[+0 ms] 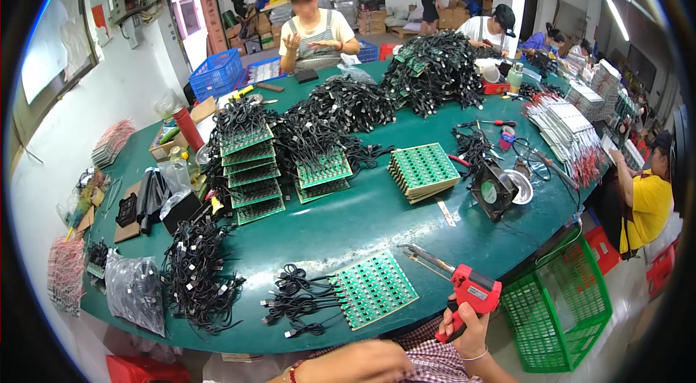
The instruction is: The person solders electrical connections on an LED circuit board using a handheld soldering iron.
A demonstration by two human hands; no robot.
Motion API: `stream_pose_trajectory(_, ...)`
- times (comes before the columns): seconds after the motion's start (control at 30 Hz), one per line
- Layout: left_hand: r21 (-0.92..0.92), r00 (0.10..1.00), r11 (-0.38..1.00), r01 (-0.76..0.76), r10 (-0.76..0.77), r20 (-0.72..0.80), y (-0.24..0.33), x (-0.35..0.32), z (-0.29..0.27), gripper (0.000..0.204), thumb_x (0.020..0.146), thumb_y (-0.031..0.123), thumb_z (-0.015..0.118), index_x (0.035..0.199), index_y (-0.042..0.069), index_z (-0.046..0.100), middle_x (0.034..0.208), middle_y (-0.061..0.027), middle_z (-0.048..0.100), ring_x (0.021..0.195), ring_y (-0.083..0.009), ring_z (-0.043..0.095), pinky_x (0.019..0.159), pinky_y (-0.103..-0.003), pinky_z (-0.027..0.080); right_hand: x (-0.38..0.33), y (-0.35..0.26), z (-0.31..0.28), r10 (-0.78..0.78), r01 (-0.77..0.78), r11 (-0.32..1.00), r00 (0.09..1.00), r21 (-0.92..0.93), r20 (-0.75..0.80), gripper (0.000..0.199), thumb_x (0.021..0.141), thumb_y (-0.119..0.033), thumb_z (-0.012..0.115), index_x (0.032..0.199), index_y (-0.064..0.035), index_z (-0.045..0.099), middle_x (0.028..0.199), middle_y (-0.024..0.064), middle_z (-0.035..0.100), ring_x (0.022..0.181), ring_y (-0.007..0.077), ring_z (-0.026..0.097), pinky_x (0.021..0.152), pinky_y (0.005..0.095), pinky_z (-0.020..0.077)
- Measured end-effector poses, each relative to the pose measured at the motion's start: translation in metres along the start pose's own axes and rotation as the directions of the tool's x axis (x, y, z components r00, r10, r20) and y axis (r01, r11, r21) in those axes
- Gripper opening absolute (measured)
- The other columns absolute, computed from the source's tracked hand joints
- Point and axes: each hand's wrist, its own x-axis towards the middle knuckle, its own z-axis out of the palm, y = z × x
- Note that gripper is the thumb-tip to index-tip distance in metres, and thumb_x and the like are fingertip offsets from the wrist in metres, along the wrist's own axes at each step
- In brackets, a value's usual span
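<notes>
My right hand is closed around the handle of a red-and-black soldering gun. Its long metal tip points left, over the near right corner of a green circuit board panel lying flat on the table. Black USB cables run from the panel's left edge and lie bundled beside it. Below the panel, at the lower edge, is my left hand, apart from the panel and close to my body. It is blurred, and its fingers do not show clearly.
Stacked bare panels and cabled panels stand on the green table. A cable heap lies at left, a small fan at right. A green basket stands by the table's right edge. Several people work farther off.
</notes>
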Motion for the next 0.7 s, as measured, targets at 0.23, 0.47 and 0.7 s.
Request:
stream_pose_trajectory(0.23, 0.571, 0.84, 0.639, 0.515, -0.243, -0.486, -0.063, -0.069, 0.003, 0.018, 0.075, 0.006, 0.066, 0.092, 0.007, 0.061, 0.089, -0.0081, 0.059, 0.083, -0.0279, 0.056, 0.074, -0.039, 0.045, -0.011, -0.004, -0.005, 0.007, -0.007, 0.999, 1.0, 0.04, -0.01, 0.033, 0.085, -0.019, 0.059, 0.107, 0.0042, 0.051, 0.063, 0.0129, 0.055, 0.046, 0.0156, 0.05, 0.046, 0.0315, 0.0481)
stream_pose_trajectory(0.47, 0.544, 0.743, 0.661, 0.517, -0.033, -0.668, -0.065, -0.068, 0.054, 0.007, 0.081, 0.009, 0.061, 0.085, 0.004, 0.058, 0.087, -0.0125, 0.058, 0.083, -0.0329, 0.054, 0.076, -0.041, 0.042, -0.029, -0.009, -0.009, 0.018, -0.018, 0.996, 1.0, 0.093, -0.004, 0.03, 0.086, -0.015, 0.059, 0.108, 0.0044, 0.053, 0.065, 0.0127, 0.057, 0.047, 0.015, 0.051, 0.048, 0.0309, 0.0484)
stream_pose_trajectory(0.7, 0.398, 0.919, 0.831, 0.389, -0.316, -0.237, -0.091, -0.073, 0.092, 0.014, 0.079, 0.013, 0.066, 0.091, 0.008, 0.06, 0.104, -0.0096, 0.06, 0.101, -0.028, 0.054, 0.083, -0.038, 0.042, -0.043, -0.015, -0.013, 0.001, 0.001, 0.997, 1.0, 0.071, -0.031, 0.032, 0.086, -0.017, 0.061, 0.108, 0.0038, 0.054, 0.065, 0.0129, 0.057, 0.048, 0.015, 0.051, 0.05, 0.0314, 0.0502)
